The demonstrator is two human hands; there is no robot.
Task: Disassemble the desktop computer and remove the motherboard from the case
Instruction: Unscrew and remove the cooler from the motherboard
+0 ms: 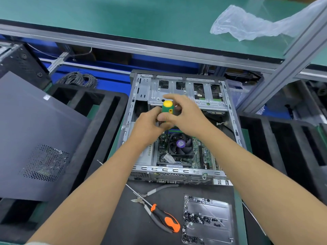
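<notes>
An open desktop case (180, 171) lies on its side in front of me. Inside it sits the green motherboard (201, 152) with a black CPU fan (180, 145). A green screwdriver with a yellow cap (168, 108) stands upright above the board, its tip hidden behind my hands. My right hand (184, 115) grips its handle from the right. My left hand (148, 124) holds the screwdriver lower down, with its fingers curled at the shaft. The silver drive cage (187, 92) fills the far end of the case.
The removed dark side panel (35, 138) lies on black foam trays (99, 110) at left. Near me are an orange-black screwdriver (164, 218), pliers (152, 193) and a clear tray with several screws (207, 220). A plastic bag (247, 23) lies on the far green bench. More foam trays (286, 147) stand at right.
</notes>
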